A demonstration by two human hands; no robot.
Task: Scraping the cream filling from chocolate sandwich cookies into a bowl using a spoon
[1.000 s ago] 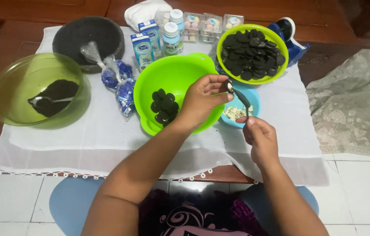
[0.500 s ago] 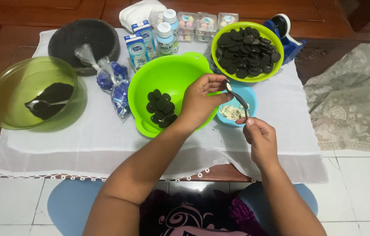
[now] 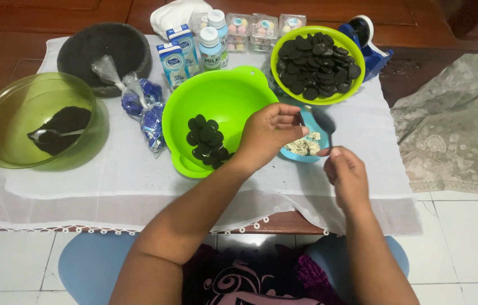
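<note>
Hands working over small blue bowl (image 3: 308,151) of white cream. I am seeing left hand (image 3: 270,135) curling fingers around small dark piece, cannot tell what exactly, just above bowl's rim. Right hand (image 3: 347,175) gripping spoon (image 3: 325,123), its tip hovering beside left fingertips. Large green bowl (image 3: 219,107) with dark cookie halves (image 3: 208,141) sitting just left of hands.

one head-worn camera looks steeply down, close over the white-clothed table (image 3: 81,192).
</note>
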